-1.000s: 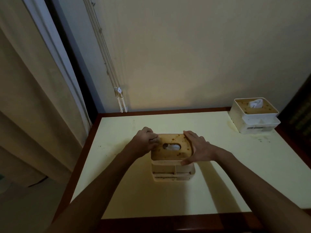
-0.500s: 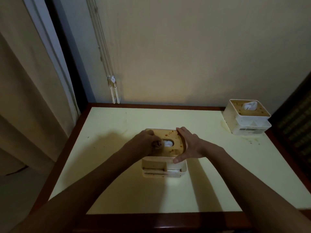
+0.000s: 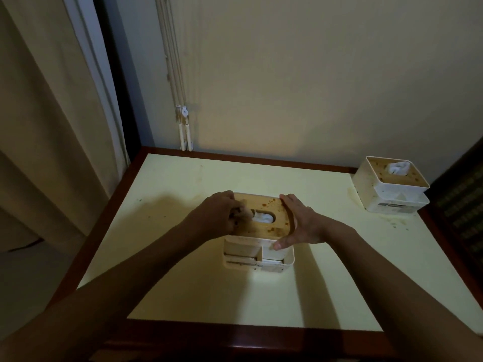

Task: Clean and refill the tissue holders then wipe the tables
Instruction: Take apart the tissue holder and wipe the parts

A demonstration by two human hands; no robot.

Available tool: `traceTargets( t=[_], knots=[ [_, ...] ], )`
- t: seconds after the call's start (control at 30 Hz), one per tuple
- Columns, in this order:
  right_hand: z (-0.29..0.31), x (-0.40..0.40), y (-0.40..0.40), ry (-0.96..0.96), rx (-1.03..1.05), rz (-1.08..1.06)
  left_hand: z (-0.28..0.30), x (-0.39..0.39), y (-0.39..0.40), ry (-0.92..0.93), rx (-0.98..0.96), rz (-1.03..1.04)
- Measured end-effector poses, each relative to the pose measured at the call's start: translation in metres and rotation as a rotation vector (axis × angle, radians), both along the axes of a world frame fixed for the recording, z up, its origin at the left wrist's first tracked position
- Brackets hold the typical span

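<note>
Head view: both hands on the near tissue holder (image 3: 258,246) at the middle of the table (image 3: 183,296).

The left hand (image 3: 217,214) curls over the left end of its wooden lid (image 3: 271,218), fingertips at the slot's tissue (image 3: 262,218); whether it pinches the tissue cannot be told. The right hand (image 3: 295,223) lies spread and straight along the holder's right side. The lid's long axis runs left to right between them. A second holder (image 3: 392,189) stands well apart, far right of the near one.

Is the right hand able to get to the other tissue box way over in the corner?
Probably yes. Nothing stands on the table between the right hand, now braced against the near tissue holder, and the far tissue holder at the right back corner. It would have to let go and stretch well across, though.
</note>
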State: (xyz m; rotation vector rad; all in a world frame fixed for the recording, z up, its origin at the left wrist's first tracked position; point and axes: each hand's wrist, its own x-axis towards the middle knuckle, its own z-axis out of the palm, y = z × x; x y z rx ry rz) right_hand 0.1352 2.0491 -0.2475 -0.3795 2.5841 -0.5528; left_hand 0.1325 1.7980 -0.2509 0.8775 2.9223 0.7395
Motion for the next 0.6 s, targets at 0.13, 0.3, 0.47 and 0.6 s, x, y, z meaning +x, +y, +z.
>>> traceTargets(
  t=[0.13,0.3,0.47,0.6],
  knots=[
    [0.0,0.0,0.0,-0.018,0.01,-0.02,0.005,0.005,0.002,-0.01,-0.006,-0.003],
    [0.002,0.0,-0.001,-0.025,0.011,-0.016,0.007,0.01,0.005,-0.03,0.032,0.022],
    [0.003,0.0,-0.001,-0.024,0.021,-0.033,0.005,0.013,0.009,-0.016,0.098,0.122],
    [0.002,0.001,-0.001,-0.016,0.018,-0.024,0.013,0.007,0.006,0.0,0.184,0.106]
  ],
)
